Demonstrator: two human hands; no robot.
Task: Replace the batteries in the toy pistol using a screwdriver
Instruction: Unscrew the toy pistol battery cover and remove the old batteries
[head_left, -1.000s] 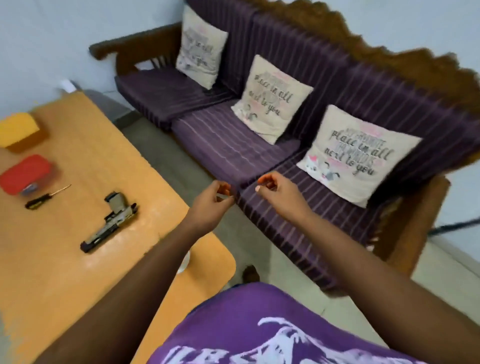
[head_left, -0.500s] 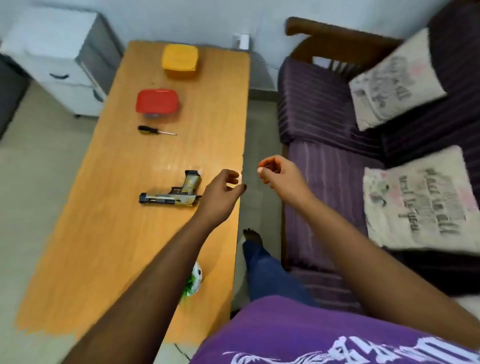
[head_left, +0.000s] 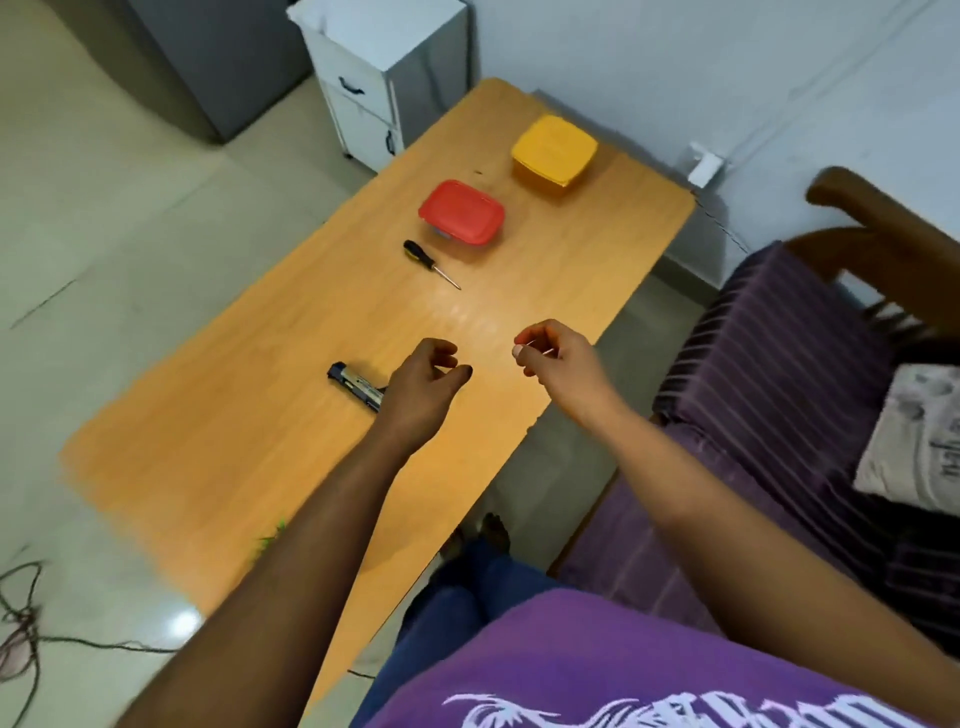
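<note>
Hovering above the toy pistol, both hands' grips curl loosely, holding nothing.

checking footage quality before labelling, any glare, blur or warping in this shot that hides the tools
Head view: a pale glare patch sits on the orange wooden table just past the black-handled screwdriver, which stays legible; wide-angle warping bends the table edges; frame corners are soft; the left hand covers part of the tan and black toy pistol, so only its muzzle end shows.

Loosely curled hands above table with toy pistol, screwdriver.
</note>
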